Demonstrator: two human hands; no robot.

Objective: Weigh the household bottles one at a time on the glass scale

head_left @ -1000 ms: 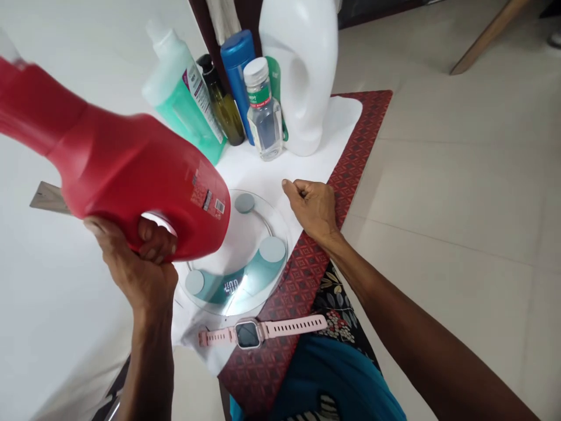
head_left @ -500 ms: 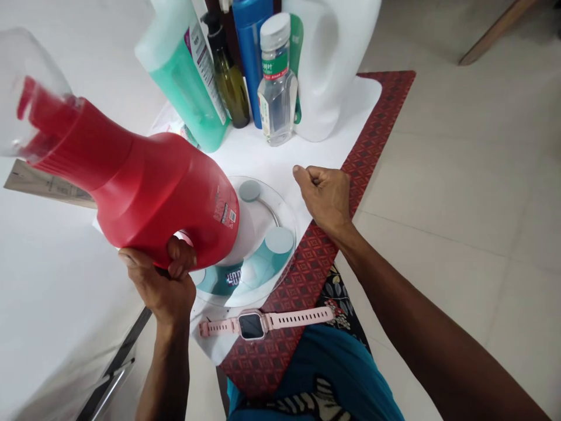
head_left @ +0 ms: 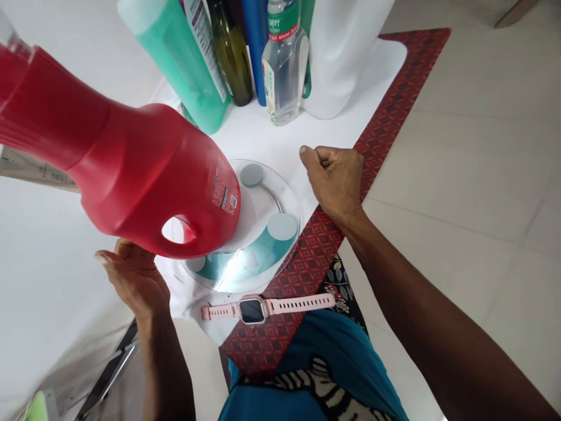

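Observation:
A large red jug (head_left: 162, 175) with a handle hole stands on the round glass scale (head_left: 252, 266), appearing tilted in this view. My left hand (head_left: 135, 278) is just below the jug's handle side, its fingers apart and partly behind the jug; the handle hole holds no fingers. My right hand (head_left: 336, 178) rests as a loose fist at the table's right edge, to the right of the scale, with nothing seen in it. A pink-strapped smartwatch (head_left: 253, 310) lies face up in front of the scale.
Behind the scale stand a green liquid bottle (head_left: 179, 64), a dark pump bottle (head_left: 234, 55), a blue bottle (head_left: 258, 52), a clear bottle (head_left: 284, 76) and a white jug (head_left: 335, 58). The red patterned table cover (head_left: 394, 105) runs along the right edge, beside tiled floor.
My left hand has let go of the jug's handle and moved left and down. The view has shifted closer. Digits lit on the scale no longer show. My right hand stays a fist.

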